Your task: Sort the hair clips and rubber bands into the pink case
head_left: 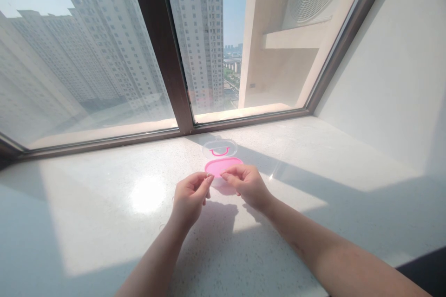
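A small oval pink box (223,167) stands on the pale speckled windowsill. Behind it lies its clear lid (208,149) with a curved pink handle (220,153). My left hand (191,193) is over the box's near left side, thumb and index finger pinched together. My right hand (248,184) makes a similar pinch at the near right side. A small gap separates the two sets of fingertips. Whatever they hold, if anything, is too small to make out. The box's contents cannot be told from here.
The speckled windowsill (104,204) runs up to a dark window frame (186,125). A white wall (393,79) closes off the right side. Bright sun glare (148,193) lies left of my hands, and shadows cross the surface. A faint thin clear curve (161,227) shows near my left forearm.
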Tool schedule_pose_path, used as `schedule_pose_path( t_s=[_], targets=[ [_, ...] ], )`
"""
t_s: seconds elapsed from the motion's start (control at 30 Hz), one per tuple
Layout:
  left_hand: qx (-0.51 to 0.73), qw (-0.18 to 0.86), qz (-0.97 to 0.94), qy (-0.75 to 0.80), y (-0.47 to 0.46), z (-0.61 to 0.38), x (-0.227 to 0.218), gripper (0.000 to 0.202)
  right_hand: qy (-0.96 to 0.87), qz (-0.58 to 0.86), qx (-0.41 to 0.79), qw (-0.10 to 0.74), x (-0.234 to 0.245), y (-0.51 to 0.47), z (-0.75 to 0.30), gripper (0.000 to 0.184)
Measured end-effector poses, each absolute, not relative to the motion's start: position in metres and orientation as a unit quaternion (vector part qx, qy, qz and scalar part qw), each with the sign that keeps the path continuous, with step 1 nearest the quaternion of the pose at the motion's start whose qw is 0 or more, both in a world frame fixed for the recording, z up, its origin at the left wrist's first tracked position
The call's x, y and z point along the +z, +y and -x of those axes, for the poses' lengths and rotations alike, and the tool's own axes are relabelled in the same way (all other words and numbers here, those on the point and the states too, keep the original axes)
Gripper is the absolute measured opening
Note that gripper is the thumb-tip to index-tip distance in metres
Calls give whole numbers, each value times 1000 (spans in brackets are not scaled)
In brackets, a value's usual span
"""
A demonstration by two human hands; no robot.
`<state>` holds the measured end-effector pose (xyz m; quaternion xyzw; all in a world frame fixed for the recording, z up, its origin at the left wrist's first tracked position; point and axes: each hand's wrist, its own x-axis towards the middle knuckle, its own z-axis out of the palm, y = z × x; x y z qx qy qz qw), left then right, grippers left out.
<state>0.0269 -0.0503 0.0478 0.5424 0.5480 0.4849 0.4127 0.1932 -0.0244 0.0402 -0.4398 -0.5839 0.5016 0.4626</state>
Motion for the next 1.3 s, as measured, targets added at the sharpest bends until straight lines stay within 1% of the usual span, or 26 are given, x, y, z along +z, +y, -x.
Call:
schedule_pose_path(
  t_s=[0.53,1.3],
  targets=[
    [486,410,-546,545,-49,-26,48,26,-581,449,507,451,46,-27,-194,26],
    [484,410,-549,544,-49,-26,47,26,-582,445,509,452,44,-25,-193,25]
  ],
)
